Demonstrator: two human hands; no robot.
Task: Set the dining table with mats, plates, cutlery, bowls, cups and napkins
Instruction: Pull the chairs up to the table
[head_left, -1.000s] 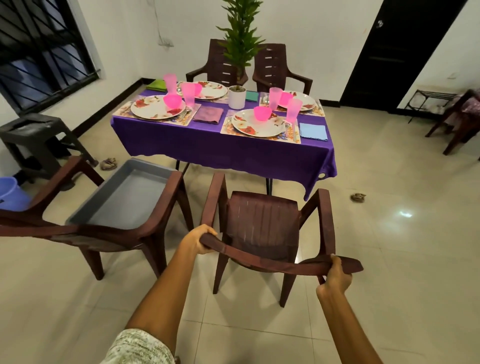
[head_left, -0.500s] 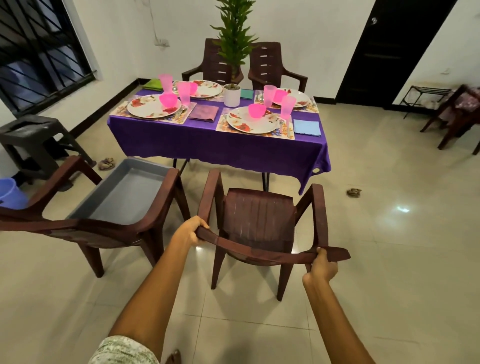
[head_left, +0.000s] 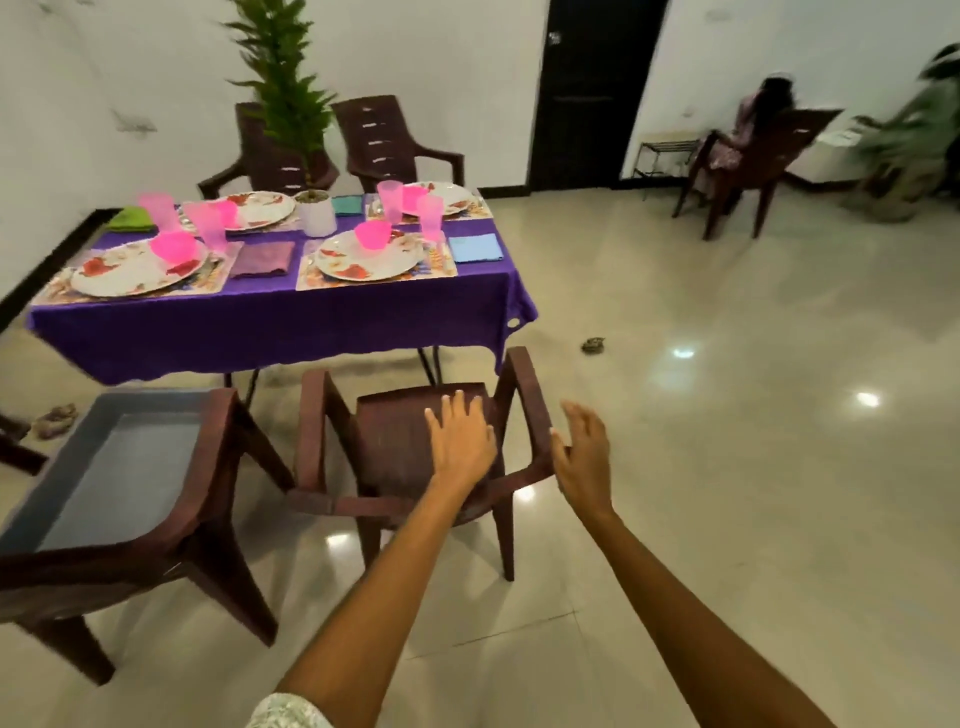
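Observation:
The table (head_left: 270, 332) wears a purple cloth and carries floral mats, white flowered plates (head_left: 369, 254), pink bowls (head_left: 372, 234), pink cups (head_left: 430, 218) and folded napkins (head_left: 475, 248). A brown plastic chair (head_left: 400, 441) stands just in front of it, its seat facing the table. My left hand (head_left: 460, 441) hovers open over the chair's seat, fingers spread. My right hand (head_left: 582, 454) is open beside the chair's right armrest, holding nothing.
A second brown chair (head_left: 208, 519) at the left holds a grey tray (head_left: 104, 478). Two more chairs and a potted plant (head_left: 317, 210) are at the table's far side. A person sits in a chair (head_left: 753, 156) at the right wall. Bare tiled floor lies to the right.
Both hands have let go of the chair's back rail and opened. The chair now stands closer to the table, and my view has swung to the right.

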